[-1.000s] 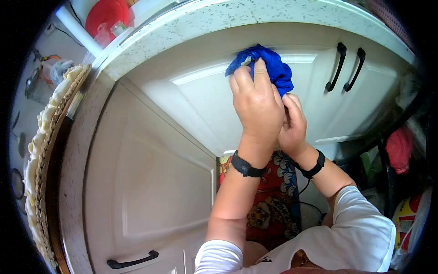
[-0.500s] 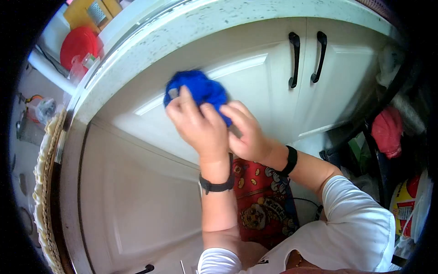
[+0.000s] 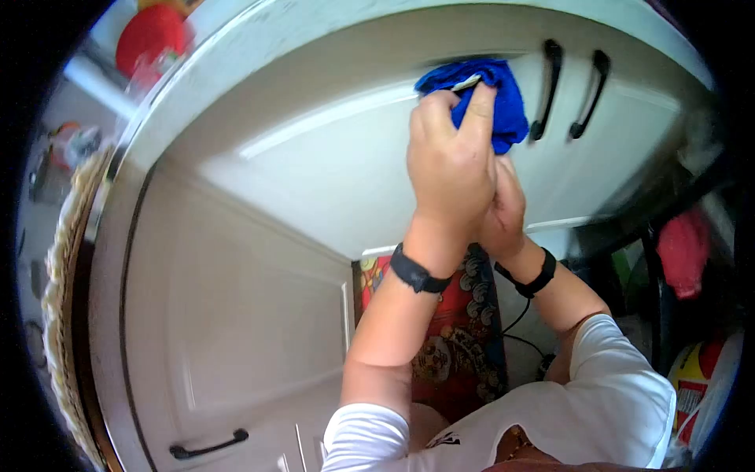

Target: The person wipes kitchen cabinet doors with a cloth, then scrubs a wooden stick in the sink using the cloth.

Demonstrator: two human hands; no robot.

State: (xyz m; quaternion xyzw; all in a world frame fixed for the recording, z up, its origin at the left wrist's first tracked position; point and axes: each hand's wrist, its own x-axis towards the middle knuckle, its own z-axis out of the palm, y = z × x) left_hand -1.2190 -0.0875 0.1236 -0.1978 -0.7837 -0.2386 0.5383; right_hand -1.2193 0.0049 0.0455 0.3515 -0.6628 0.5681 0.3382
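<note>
A bunched blue cloth (image 3: 510, 106) is pressed against the upper part of the white cabinet door (image 3: 338, 157), left of the black handles. My left hand (image 3: 452, 157) grips it, fingers curled into the folds. A small pale strip (image 3: 466, 82), perhaps a label, shows by the fingertips. Just below and to the right, my right hand (image 3: 507, 208) is closed at the cloth's lower edge, against the left hand. Its fingertips are mostly hidden. Each wrist wears a black band.
Two black handles (image 3: 548, 90) sit right of the cloth. A pale countertop edge (image 3: 259, 51) curves above the doors. Another cabinet door (image 3: 236, 291) stands at left with a black handle (image 3: 209, 445). On the floor lies a red patterned mat (image 3: 452, 338); a pink cloth (image 3: 683, 252) hangs at right.
Both hands and the blue cloth have moved right and up across the door, closer to the handles. The right hand now sits lower, tucked beside the left. The view has shifted slightly.
</note>
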